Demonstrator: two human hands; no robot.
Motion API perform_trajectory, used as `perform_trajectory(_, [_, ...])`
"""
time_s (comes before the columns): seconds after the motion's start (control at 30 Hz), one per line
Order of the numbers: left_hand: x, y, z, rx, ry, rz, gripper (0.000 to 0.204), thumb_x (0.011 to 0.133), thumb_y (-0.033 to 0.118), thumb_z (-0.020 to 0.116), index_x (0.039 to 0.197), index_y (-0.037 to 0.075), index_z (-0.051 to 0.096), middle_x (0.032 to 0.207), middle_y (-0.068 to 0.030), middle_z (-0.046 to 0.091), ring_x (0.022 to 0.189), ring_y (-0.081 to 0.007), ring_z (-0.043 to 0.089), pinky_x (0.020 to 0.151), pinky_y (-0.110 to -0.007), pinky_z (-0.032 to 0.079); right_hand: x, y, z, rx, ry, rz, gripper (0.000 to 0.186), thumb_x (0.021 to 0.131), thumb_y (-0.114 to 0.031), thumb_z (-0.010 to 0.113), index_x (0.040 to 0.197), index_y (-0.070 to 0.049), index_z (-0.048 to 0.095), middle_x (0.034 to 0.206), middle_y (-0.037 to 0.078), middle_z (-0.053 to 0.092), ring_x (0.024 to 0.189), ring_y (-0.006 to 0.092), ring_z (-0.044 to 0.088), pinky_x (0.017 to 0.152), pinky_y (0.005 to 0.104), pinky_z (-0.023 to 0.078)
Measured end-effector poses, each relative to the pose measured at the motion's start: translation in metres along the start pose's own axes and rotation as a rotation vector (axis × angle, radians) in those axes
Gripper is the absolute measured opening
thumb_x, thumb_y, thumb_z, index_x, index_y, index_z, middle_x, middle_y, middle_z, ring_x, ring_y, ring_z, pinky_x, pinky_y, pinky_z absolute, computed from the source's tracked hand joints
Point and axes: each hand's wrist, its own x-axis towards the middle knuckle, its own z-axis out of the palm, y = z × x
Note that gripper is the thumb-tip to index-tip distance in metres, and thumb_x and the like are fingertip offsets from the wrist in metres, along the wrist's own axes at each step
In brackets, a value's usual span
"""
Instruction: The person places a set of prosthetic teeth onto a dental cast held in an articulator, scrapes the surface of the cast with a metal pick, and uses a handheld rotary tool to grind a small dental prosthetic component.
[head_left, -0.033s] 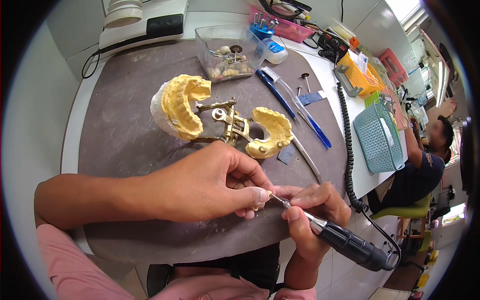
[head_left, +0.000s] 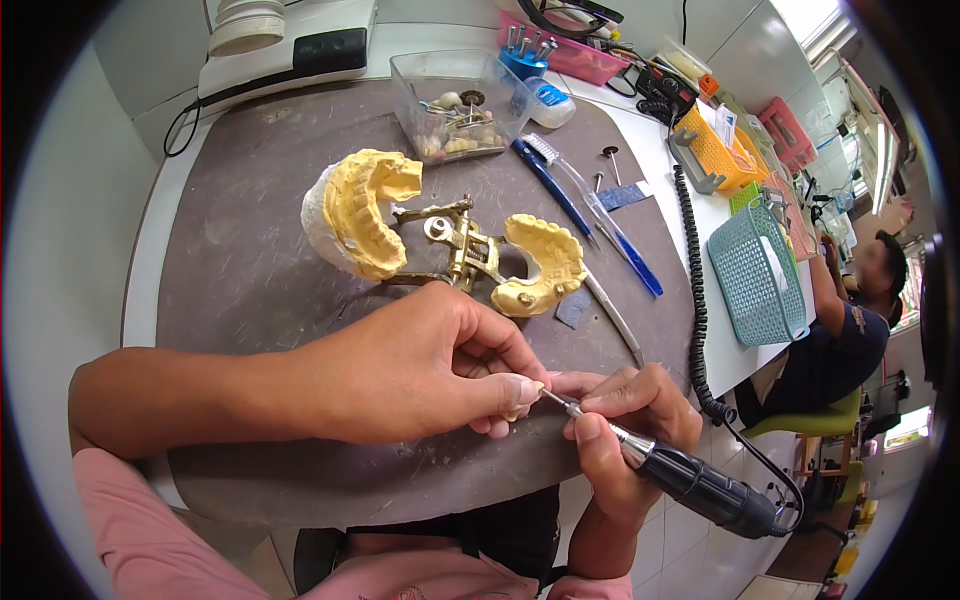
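My left hand [head_left: 430, 370] pinches a small pale yellow piece [head_left: 534, 390] between thumb and fingers, low in the middle of the view. Just right of it, my right hand [head_left: 630, 430] grips a black and silver rotary handpiece [head_left: 700, 485], whose thin bit meets the small piece. Above my hands lies an opened brass articulator [head_left: 462, 255] with two yellow dental casts, the larger one [head_left: 365, 215] on a white base at the left, the smaller arch [head_left: 535, 296] at the right. A grey metal tool [head_left: 615, 320] lies beside the smaller cast.
Behind are a clear bin of small parts [head_left: 420, 135], blue pens [head_left: 560, 190], a white device [head_left: 280, 70] and a pink tray [head_left: 590, 65]. A coiled cord [head_left: 697, 330] runs beside a teal basket [head_left: 745, 290]. A seated co-worker [head_left: 840, 340] is at the right.
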Motion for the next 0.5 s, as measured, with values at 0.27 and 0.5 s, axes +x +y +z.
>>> perform_trajectory(0.27, [0.0001,0.0012,0.0009,0.015,-0.001,-0.012,0.028,0.096,0.016,0.067,0.114,-0.005,0.066,0.097,-0.0055,0.069,0.083,-0.0081,0.065,0.073,-0.021,0.053,0.0019,-0.0003,0.0002,0.027,-0.008,0.006,0.011,0.077,0.006,0.068,0.077,0.005,0.057,0.07,0.011,0.064,0.077,0.0273,0.073,0.081,0.0432,0.061])
perform_trajectory(0.5, [-0.0001,0.0013,0.0015,0.023,-0.003,-0.009,0.029,0.095,0.017,0.068,0.115,-0.004,0.066,0.097,-0.0056,0.07,0.083,-0.0083,0.065,0.074,-0.021,0.053,0.0018,-0.0036,0.0009,0.058,0.011,0.043,0.012,0.078,0.006,0.069,0.077,0.005,0.058,0.071,0.011,0.064,0.08,0.0293,0.073,0.079,0.0409,0.06])
